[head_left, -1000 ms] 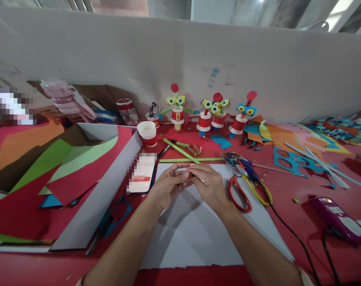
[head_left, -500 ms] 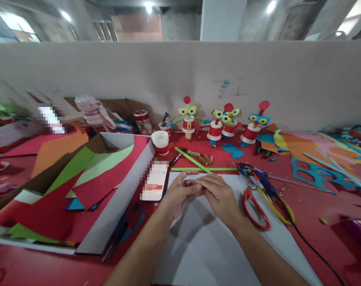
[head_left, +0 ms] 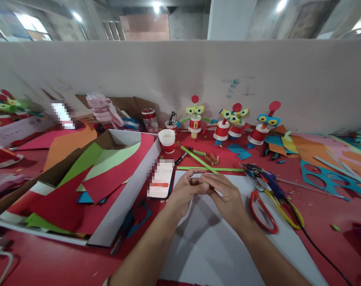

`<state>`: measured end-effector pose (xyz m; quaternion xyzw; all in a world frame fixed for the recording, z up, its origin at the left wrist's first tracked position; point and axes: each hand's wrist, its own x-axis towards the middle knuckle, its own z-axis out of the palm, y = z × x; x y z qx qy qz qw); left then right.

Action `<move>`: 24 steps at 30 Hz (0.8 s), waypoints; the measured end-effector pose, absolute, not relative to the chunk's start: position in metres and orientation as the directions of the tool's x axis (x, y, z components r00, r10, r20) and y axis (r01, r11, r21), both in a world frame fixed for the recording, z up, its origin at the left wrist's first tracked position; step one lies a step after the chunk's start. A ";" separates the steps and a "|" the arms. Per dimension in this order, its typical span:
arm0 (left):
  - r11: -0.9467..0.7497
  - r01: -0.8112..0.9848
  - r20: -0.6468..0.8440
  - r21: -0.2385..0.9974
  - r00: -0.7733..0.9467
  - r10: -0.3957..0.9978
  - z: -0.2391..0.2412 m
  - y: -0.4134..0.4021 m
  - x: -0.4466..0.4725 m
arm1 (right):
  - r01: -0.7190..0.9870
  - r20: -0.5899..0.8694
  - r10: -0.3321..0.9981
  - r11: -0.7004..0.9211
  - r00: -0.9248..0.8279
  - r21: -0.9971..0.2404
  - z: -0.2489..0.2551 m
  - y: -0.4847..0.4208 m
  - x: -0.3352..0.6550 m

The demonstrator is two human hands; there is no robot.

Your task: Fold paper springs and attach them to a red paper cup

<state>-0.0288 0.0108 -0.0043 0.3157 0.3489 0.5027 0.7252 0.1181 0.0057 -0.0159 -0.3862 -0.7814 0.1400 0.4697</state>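
Note:
My left hand (head_left: 188,190) and my right hand (head_left: 226,192) meet fingertip to fingertip above a pale grey sheet (head_left: 198,250). Both have curled, closed fingers; whatever lies between them is hidden or too small to make out. Just beyond the fingers, a green paper strip (head_left: 198,159) crosses another green strip (head_left: 228,169) lying flat. Folded paper springs (head_left: 208,156) lie behind these strips. Right of my right hand are red-handled scissors (head_left: 264,212) and yellow-handled pliers (head_left: 287,214). A phone (head_left: 161,180) lies to the left of my left hand.
A white box (head_left: 123,198) of coloured paper stands at left. Paper cups (head_left: 167,140) and paper-cup robot figures (head_left: 195,123) line the grey partition (head_left: 139,67). Cut blue paper (head_left: 326,176) lies at right, and a black cord (head_left: 320,250) runs toward the front edge.
The view has swung slightly left, so everything appears shifted to the right. My hands stay together over the sheet, with only slight finger movement.

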 end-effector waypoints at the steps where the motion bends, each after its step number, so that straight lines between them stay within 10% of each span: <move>1: 0.291 -0.514 -0.181 0.807 0.253 0.950 -0.003 0.011 -0.029 | 0.457 0.614 0.751 0.646 -0.241 -0.611 -0.016 0.006 0.118; 24: 0.418 -0.465 -0.268 0.780 0.356 0.895 -0.004 0.012 -0.031 | 0.531 0.631 0.745 0.631 -0.215 -0.565 -0.016 0.008 0.121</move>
